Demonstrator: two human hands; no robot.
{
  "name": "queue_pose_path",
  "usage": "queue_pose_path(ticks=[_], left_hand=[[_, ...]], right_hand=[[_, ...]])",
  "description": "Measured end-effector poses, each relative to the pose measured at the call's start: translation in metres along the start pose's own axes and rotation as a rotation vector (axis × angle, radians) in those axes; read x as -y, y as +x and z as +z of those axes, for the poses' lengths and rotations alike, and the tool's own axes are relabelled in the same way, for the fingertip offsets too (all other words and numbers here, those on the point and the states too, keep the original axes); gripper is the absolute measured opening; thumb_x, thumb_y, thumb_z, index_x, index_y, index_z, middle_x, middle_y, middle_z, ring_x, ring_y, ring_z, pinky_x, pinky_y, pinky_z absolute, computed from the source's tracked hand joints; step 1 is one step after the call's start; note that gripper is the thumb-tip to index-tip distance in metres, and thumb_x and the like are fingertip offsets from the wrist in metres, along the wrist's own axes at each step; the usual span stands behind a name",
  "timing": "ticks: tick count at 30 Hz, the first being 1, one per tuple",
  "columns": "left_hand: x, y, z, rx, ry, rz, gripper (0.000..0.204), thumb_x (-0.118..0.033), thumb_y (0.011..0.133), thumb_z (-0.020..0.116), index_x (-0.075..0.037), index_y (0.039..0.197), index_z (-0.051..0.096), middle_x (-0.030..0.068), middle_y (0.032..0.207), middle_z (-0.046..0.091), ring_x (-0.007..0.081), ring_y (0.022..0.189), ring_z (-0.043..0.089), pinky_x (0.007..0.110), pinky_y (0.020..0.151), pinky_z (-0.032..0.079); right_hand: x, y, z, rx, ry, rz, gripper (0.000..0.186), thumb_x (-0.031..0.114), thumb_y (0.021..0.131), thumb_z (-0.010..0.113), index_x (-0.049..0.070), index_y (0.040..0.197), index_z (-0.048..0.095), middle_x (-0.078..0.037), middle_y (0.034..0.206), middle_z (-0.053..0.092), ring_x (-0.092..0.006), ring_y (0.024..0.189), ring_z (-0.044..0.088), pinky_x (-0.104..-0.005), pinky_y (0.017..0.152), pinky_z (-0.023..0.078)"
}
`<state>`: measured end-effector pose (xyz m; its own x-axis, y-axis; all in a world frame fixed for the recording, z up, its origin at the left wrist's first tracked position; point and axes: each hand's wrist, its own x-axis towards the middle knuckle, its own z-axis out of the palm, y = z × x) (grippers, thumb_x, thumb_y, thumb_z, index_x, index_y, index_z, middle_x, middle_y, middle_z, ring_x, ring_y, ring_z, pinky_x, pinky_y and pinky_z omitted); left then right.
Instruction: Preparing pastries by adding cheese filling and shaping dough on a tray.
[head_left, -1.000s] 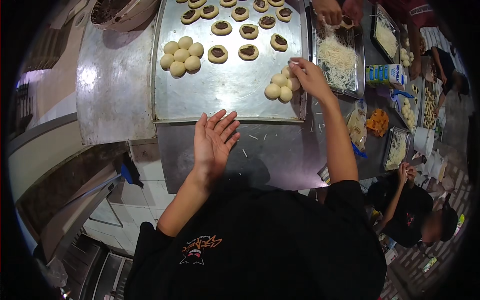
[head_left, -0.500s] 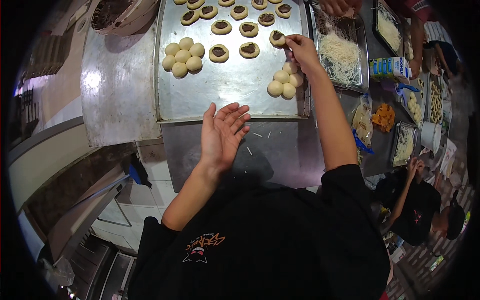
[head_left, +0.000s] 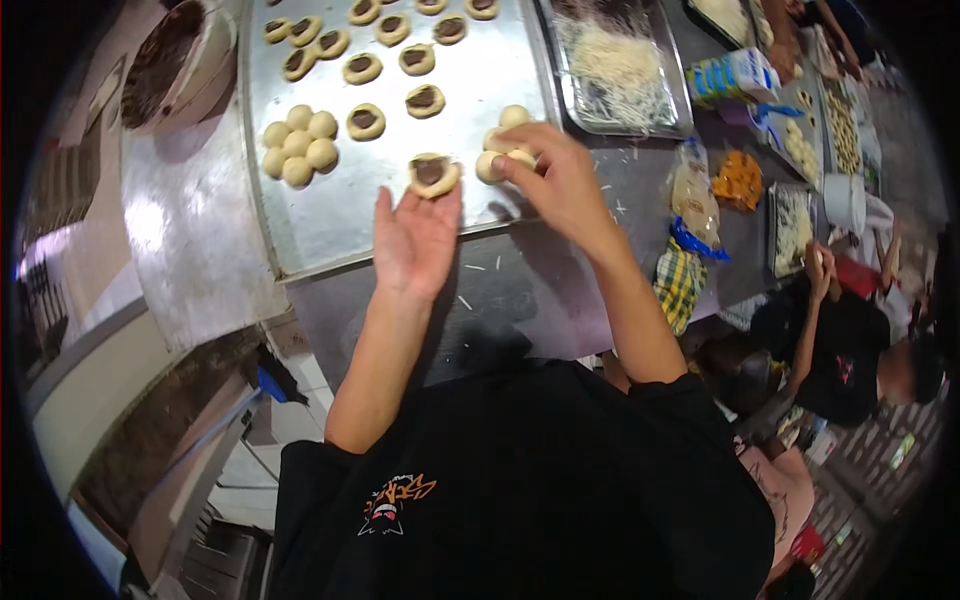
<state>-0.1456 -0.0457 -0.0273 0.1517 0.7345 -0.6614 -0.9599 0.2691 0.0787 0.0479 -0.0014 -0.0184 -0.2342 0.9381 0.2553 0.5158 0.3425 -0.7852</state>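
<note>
A flattened dough round with dark brown filling (head_left: 433, 176) lies on the raised fingers of my left hand (head_left: 412, 245), which is palm up at the tray's near edge. My right hand (head_left: 562, 182) reaches over a small cluster of plain dough balls (head_left: 514, 117), thumb and fingers closing around a dough ball (head_left: 521, 158). The hand partly hides that cluster. Both hands are above a large metal tray (head_left: 345, 225). Farther up it, several filled dough rounds (head_left: 366, 122) sit in loose rows, and a second cluster of dough balls (head_left: 298, 144) rests at the left.
A bowl of dark filling (head_left: 170, 75) stands at the far left. Right of the tray are a pan of grated white shreds (head_left: 625, 75), a carton (head_left: 733, 78), a plastic bag (head_left: 695, 195) and a checked cloth (head_left: 680, 285). Another person (head_left: 845, 340) works at the right.
The filled dough round has passed from my right hand onto my left fingers. My right hand has come down to the dough balls. The whole view has shifted, with the tray now farther left.
</note>
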Motion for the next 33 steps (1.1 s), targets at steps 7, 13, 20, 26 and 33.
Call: queue_pose_path(ticks=[7, 13, 20, 26, 33], left_hand=[[-0.033, -0.013, -0.023, 0.001, 0.186, 0.046, 0.063, -0.046, 0.105, 0.033, 0.007, 0.138, 0.043, 0.0199, 0.139, 0.053, 0.0298, 0.127, 0.052, 0.042, 0.110, 0.041], [-0.063, -0.015, -0.048, 0.092, 0.177, 0.053, 0.063, -0.045, 0.104, 0.035, 0.006, 0.140, 0.043, 0.0184, 0.139, 0.053, 0.0282, 0.123, 0.054, 0.042, 0.108, 0.043], [-0.065, -0.018, -0.057, 0.027, 0.141, 0.087, 0.063, -0.047, 0.104, 0.035, 0.005, 0.139, 0.044, 0.0183, 0.137, 0.055, 0.0275, 0.118, 0.056, 0.041, 0.103, 0.045], [-0.055, -0.021, -0.055, -0.014, 0.161, 0.066, 0.062, -0.047, 0.104, 0.036, 0.004, 0.137, 0.046, 0.0180, 0.134, 0.057, 0.0277, 0.116, 0.058, 0.040, 0.101, 0.046], [-0.052, -0.026, -0.041, -0.003, 0.237, 0.069, 0.062, -0.048, 0.103, 0.036, 0.004, 0.135, 0.047, 0.0179, 0.132, 0.058, 0.0273, 0.113, 0.059, 0.040, 0.100, 0.046]], right_hand=[[-0.108, 0.025, -0.139, -0.111, -0.852, 0.580, 0.040, 0.029, 0.080, 0.079, 0.006, 0.112, 0.071, -0.012, 0.096, 0.072, -0.0247, 0.088, 0.069, -0.0365, 0.079, 0.052], [-0.150, 0.027, -0.173, 0.410, -0.455, 0.566, 0.033, 0.029, 0.079, 0.080, 0.007, 0.103, 0.075, -0.013, 0.100, 0.074, -0.0288, 0.096, 0.069, -0.0389, 0.082, 0.053], [-0.139, 0.014, -0.162, 0.315, -0.484, 0.333, 0.024, 0.017, 0.081, 0.078, 0.002, 0.100, 0.076, -0.012, 0.084, 0.073, -0.0212, 0.076, 0.068, -0.0330, 0.071, 0.051], [-0.137, 0.028, -0.165, 0.000, -0.329, 0.417, 0.025, 0.021, 0.082, 0.077, 0.003, 0.099, 0.074, -0.014, 0.085, 0.074, -0.0309, 0.078, 0.070, -0.0386, 0.073, 0.053], [-0.120, 0.019, -0.157, 0.277, -0.551, 0.459, 0.038, 0.020, 0.077, 0.081, 0.008, 0.112, 0.071, -0.012, 0.098, 0.071, -0.0306, 0.082, 0.066, -0.0385, 0.073, 0.051]])
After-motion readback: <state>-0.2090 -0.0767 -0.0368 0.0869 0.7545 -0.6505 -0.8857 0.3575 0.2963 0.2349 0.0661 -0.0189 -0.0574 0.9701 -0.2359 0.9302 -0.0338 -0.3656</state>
